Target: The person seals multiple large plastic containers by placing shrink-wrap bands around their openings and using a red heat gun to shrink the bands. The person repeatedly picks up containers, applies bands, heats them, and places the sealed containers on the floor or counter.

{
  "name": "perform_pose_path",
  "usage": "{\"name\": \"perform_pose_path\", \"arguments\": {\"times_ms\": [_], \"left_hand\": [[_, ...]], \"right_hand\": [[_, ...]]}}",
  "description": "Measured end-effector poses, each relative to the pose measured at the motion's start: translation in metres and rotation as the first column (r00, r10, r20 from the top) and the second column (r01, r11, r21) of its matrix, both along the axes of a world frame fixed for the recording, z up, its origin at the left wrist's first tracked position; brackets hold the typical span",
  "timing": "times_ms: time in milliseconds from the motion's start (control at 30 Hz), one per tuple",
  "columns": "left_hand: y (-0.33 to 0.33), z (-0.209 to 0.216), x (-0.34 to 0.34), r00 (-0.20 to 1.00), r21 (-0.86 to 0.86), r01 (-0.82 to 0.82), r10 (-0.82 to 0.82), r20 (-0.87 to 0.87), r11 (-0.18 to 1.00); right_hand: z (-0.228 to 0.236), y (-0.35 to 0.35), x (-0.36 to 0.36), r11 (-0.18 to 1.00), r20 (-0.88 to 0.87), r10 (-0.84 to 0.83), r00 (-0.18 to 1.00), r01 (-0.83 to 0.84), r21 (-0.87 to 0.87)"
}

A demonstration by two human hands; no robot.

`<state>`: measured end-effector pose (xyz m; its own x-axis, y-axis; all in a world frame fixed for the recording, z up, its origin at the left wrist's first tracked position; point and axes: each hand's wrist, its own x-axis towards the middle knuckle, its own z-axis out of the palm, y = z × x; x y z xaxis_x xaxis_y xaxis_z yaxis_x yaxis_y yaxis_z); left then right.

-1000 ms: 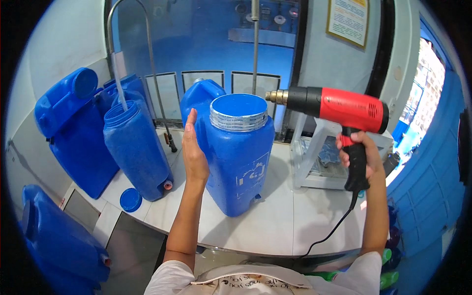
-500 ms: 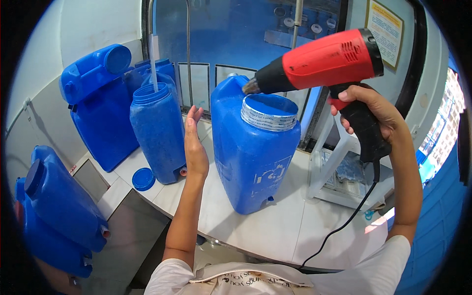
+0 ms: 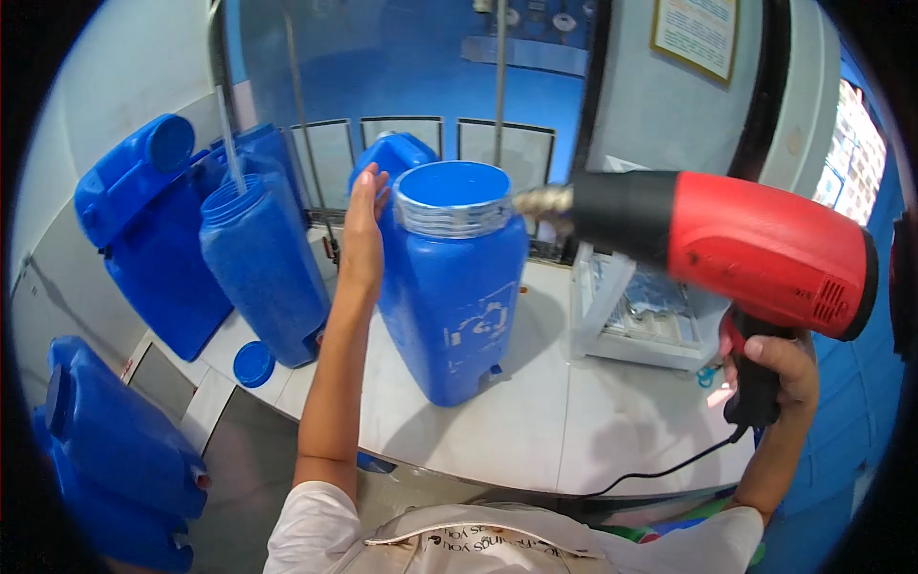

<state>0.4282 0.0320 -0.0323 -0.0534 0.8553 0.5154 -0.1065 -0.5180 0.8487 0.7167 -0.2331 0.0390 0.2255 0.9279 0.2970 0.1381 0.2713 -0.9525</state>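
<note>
A tall blue water container [image 3: 469,306] stands upright on the white tiled counter, a printed whitish plastic band [image 3: 453,220] wrapped around its wide blue cap [image 3: 454,182]. My right hand [image 3: 779,368] grips the black handle of a red and black heat gun [image 3: 765,244], whose metal nozzle points left at the band from its right side. My left hand [image 3: 363,225] is raised flat, fingers straight, along the container's left side near the neck; whether it touches cannot be seen.
An uncapped blue container [image 3: 263,268] with a clear tube in its mouth stands at left beside a loose blue lid [image 3: 253,364]. More blue containers [image 3: 158,249] are behind it and lower left. A grey-white stand [image 3: 650,316] sits at right; the gun's black cord [image 3: 660,472] crosses the counter.
The heat gun has swung from above the container's far left round to its right side, lower and nearer. My left hand stays flat beside the container. The view has shifted.
</note>
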Motion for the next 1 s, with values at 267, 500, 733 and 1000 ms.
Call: {"name": "perform_pose_path", "arguments": {"times_ms": [267,500,733,1000], "left_hand": [[0.017,0.004,0.023,0.972,0.030,-0.100,0.104,-0.210,0.995],[0.014,0.022,0.012,0.970,-0.160,0.024,-0.062,-0.236,0.987],[0.028,0.034,0.010,0.924,-0.217,0.155,-0.219,-0.315,0.964],[0.113,-0.018,-0.055,0.994,0.242,0.102,-0.106,0.002,0.965]], "right_hand": [[0.010,0.073,0.142,0.772,0.692,-0.501,0.521,0.630,0.085],[-0.001,0.188,0.197,0.831,0.980,-0.176,0.095,0.548,0.096],[-0.018,0.221,0.227,0.856,0.986,-0.021,0.164,0.512,-0.067],[-0.127,0.144,0.057,0.907,0.347,-0.400,0.848,0.311,0.285]]}}
